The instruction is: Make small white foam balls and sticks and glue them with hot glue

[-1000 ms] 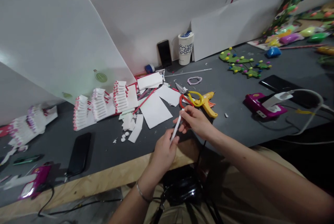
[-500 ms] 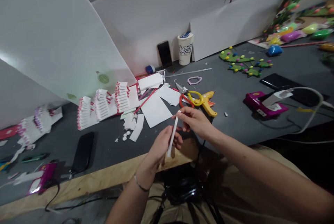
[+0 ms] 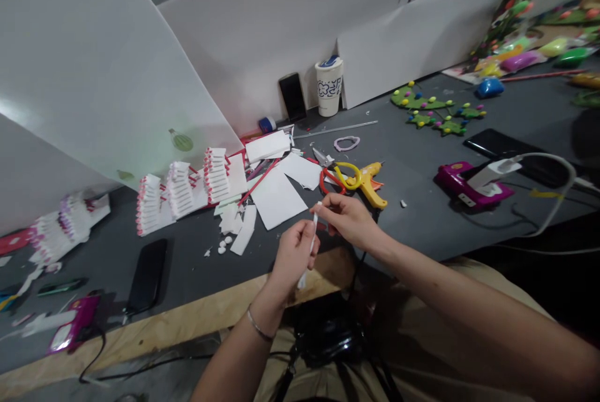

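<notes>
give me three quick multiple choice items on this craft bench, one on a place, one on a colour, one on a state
1. Where does the paper cup stand?
A. against the white boards at the back
B. on the wooden edge
C. on the black phone

2. What colour is the glue gun by the scissors?
A. blue
B. yellow
C. green

3. How is the thin white stick held?
A. lying loose on the table
B. in the left hand only
C. between both hands, the right hand at its upper end

Key: 1 A, it stands beside the propped phone; 2 B, its body is yellow; 3 C, both hands' fingers pinch it.
</notes>
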Demonstrator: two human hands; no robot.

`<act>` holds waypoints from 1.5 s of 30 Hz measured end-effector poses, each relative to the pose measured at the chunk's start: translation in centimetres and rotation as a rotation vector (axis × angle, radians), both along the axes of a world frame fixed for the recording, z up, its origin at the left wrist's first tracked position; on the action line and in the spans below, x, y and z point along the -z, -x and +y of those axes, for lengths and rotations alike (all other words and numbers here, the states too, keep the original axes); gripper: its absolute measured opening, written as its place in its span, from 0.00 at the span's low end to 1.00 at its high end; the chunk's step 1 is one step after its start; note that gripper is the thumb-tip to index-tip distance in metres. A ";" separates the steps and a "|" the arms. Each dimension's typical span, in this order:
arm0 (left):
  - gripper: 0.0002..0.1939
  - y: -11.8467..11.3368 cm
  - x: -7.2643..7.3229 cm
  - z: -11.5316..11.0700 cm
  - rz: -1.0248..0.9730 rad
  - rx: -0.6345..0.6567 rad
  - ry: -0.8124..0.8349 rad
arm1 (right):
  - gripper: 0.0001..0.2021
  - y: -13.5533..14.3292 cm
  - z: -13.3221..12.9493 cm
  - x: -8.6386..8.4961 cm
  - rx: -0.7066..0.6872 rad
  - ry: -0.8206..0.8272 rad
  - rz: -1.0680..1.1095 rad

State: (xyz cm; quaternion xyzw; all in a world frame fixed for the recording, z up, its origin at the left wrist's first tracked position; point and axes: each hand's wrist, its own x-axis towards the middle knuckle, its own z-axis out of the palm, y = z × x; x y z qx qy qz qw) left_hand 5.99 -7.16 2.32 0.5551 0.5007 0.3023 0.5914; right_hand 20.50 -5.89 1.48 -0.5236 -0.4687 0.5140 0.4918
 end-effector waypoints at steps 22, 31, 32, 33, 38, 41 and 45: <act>0.18 0.2 0.4 0.8 -0.174 -0.094 0.117 | 0.20 0.5 -0.2 0.2 -0.206 0.183 0.131; 0.18 0.1 0.9 0.5 -0.091 -0.088 0.033 | 0.17 0.7 -0.2 0.4 -0.072 0.154 0.157; 0.17 0.1 0.9 0.4 -0.086 -0.085 0.033 | 0.17 0.7 -0.1 0.4 -0.044 0.172 0.171; 0.17 0.0 0.9 0.3 -0.084 -0.082 0.038 | 0.17 0.6 0.0 0.5 -0.011 0.193 0.189; 0.17 -0.2 0.8 -0.1 -0.095 -0.085 0.068 | 0.18 0.2 0.5 0.4 0.080 0.241 0.288; 0.17 -0.1 0.7 -0.1 -0.113 -0.096 0.068 | 0.18 -0.1 0.5 0.1 0.113 0.253 0.324; 0.18 0.1 1.1 0.0 -0.117 -0.107 0.076 | 0.19 0.1 0.1 0.4 -0.070 0.248 0.236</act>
